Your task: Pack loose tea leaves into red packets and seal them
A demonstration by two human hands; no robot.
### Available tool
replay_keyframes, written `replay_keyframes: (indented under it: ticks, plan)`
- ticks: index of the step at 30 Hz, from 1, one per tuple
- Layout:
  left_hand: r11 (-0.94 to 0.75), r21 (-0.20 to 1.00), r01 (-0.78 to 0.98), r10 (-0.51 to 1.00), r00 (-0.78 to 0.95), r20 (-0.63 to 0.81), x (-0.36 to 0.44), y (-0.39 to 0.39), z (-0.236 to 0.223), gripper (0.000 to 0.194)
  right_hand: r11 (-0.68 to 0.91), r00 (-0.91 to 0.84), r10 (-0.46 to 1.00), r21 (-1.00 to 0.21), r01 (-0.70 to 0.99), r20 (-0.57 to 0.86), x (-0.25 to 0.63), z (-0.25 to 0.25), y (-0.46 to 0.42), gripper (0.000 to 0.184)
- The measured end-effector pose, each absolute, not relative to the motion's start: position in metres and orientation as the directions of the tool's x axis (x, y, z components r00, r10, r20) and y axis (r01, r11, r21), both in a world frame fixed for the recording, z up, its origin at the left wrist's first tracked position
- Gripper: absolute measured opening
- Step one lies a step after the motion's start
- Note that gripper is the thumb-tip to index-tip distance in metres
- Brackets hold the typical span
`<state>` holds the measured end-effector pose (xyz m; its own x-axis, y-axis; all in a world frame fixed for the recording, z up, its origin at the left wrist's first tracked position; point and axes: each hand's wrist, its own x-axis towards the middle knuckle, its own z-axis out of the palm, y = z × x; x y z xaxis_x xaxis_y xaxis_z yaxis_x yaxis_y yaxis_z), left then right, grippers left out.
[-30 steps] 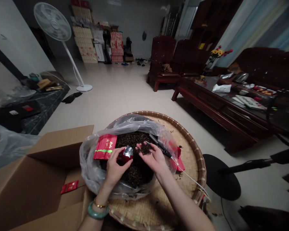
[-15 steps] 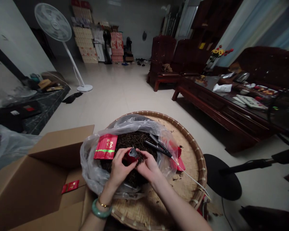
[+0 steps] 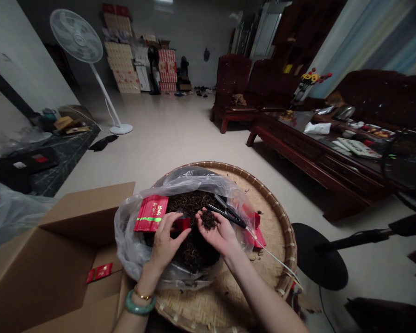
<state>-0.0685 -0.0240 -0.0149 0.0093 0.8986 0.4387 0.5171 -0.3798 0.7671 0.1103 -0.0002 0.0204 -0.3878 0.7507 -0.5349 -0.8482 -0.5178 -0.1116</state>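
Observation:
My left hand (image 3: 166, 240) pinches a small red foil packet (image 3: 182, 225) over a clear plastic bag (image 3: 131, 231) full of dark loose tea leaves (image 3: 190, 203). My right hand (image 3: 217, 231) is cupped palm up with a pinch of tea leaves (image 3: 208, 219) in it, just right of the packet. A stack of red packets (image 3: 151, 212) leans on the bag's left edge. Black tongs (image 3: 227, 212) lie across the tea beyond my right hand. The bag sits in a round woven bamboo tray (image 3: 277, 217).
An open cardboard box (image 3: 55, 263) with a red packet (image 3: 99, 272) inside stands at the left. More red packets (image 3: 256, 233) lie on the tray at the right. A dark stool (image 3: 319, 259) and a long wooden table (image 3: 326, 157) stand to the right; a standing fan (image 3: 76, 37) is far left.
My right hand drew away from the packet and now lies palm up holding tea leaves. The left hand lowered the packet slightly toward the tea.

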Motion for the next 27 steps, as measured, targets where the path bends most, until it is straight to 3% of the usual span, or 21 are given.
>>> replay_keyframes:
  ticks: [4, 9, 18, 27]
  plan:
    - [-0.419, 0.714, 0.56, 0.894, 0.116, 0.434, -0.074, -0.024, -0.006, 0.026, -0.525, -0.371, 0.771, -0.186, -0.831, -0.517, 0.114, 0.027, -0.001, 0.021]
    - [-0.532, 0.535, 0.657, 0.833, 0.293, 0.469, -0.082, -0.021, 0.01, 0.028, -0.528, -0.377, 0.83, -0.361, -0.768, -0.411, 0.12, 0.034, -0.001, 0.015]
    - [-0.708, 0.155, 0.689, 0.635, 0.525, 0.567, -0.074, -0.008, 0.03, 0.021, -0.489, -0.563, 0.799, -0.776, -0.4, -0.213, 0.135, 0.077, 0.015, 0.024]
    - [-0.808, 0.133, 0.575, 0.548, 0.648, 0.529, -0.072, 0.002, 0.041, 0.019, -0.319, -0.641, 0.717, -0.947, 0.047, -0.274, 0.127, 0.082, 0.037, 0.031]
